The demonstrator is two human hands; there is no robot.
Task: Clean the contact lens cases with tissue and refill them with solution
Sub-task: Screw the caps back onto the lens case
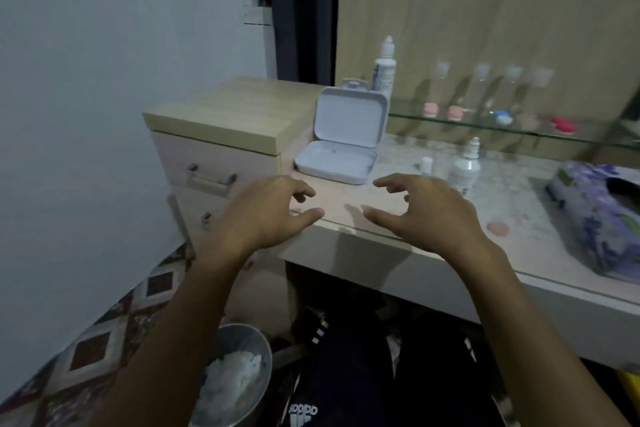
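Note:
My left hand [273,208] and my right hand [429,208] hover side by side over the front edge of the glass-topped desk [363,229], fingers loosely spread, holding nothing. Just beyond them an open white hinged box [341,139] stands with its lid up. A small solution bottle [465,166] stands uncapped to the right of my right hand, its white cap [426,164] beside it. A taller solution bottle [383,69] stands behind the box. Small lens cases sit on the glass shelf: pink ones [443,111], a blue-and-white one [503,117], a red one [563,124]. A purple tissue pack [595,215] lies at right.
A pink round lid [497,228] lies on the desk near my right wrist. A wooden drawer unit [221,142] stands at left. Below the desk a metal bin [235,378] holds crumpled white tissue. A patterned cloth [104,340] covers the lower left.

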